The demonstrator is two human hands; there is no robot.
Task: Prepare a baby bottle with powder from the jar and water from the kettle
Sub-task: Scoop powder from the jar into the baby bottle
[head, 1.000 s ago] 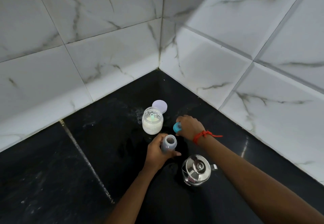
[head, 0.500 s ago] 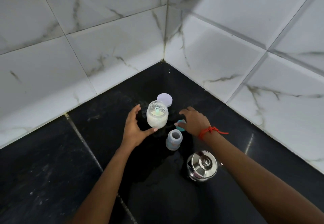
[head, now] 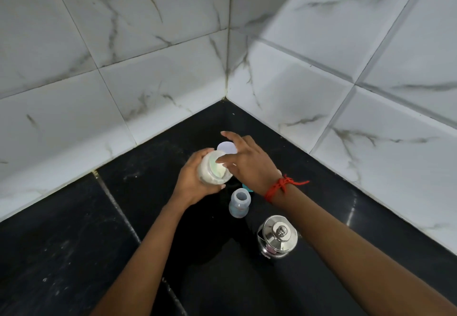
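My left hand (head: 195, 182) grips the open glass jar (head: 214, 170) of white powder and holds it lifted and tilted toward me; a pale green scoop lies inside. My right hand (head: 247, 164) hovers over the jar's mouth with fingers spread, one fingertip at the scoop, holding nothing. The small open baby bottle (head: 239, 203) stands on the black counter just below the hands. Its teal cap (head: 247, 188) peeks out under my right wrist. The steel kettle (head: 278, 236) with its lid on stands to the bottle's right.
The jar's pale round lid (head: 226, 148) lies on the counter behind the hands. White marble-look tiled walls (head: 321, 93) meet in a corner close behind. The black counter (head: 74, 241) stretches to the left and toward me.
My left hand closed on the jar and lifted and tilted it. My right hand left the teal cap and moved up over the jar's mouth. Bottle and kettle stayed put.
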